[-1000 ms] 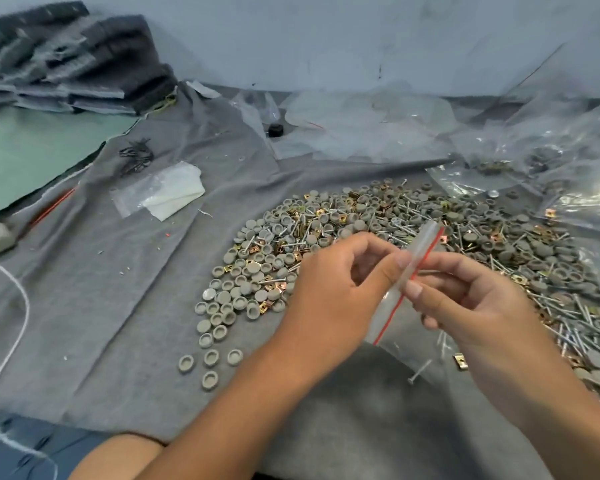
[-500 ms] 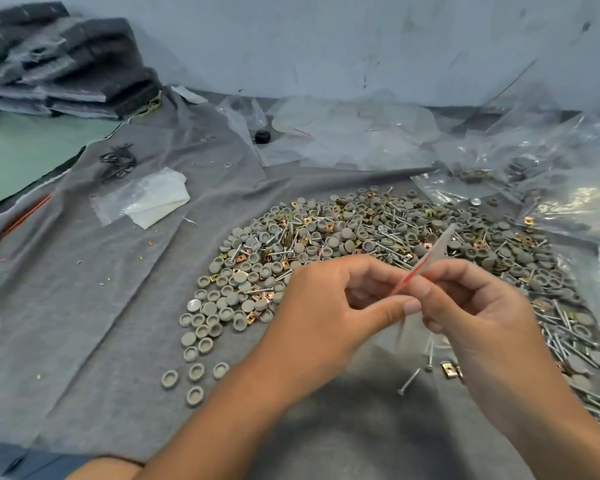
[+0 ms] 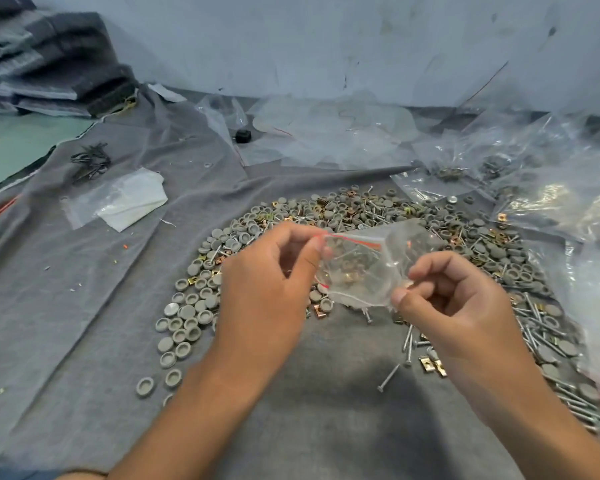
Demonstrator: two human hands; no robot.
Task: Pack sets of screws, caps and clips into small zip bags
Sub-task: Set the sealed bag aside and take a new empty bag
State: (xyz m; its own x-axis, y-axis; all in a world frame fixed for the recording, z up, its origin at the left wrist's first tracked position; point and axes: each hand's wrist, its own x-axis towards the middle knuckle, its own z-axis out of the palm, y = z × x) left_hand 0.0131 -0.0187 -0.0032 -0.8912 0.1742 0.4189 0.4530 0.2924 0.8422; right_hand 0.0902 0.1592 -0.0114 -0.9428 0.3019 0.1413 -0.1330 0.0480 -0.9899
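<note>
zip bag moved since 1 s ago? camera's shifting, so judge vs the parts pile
Yes. The zip bag has turned from edge-on and upright to flat and spread between both hands, still over the near edge of the parts pile.

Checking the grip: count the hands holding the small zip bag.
2. The left hand pinches the zip bag at its red-striped top left corner; the right hand pinches its lower right edge.
</note>
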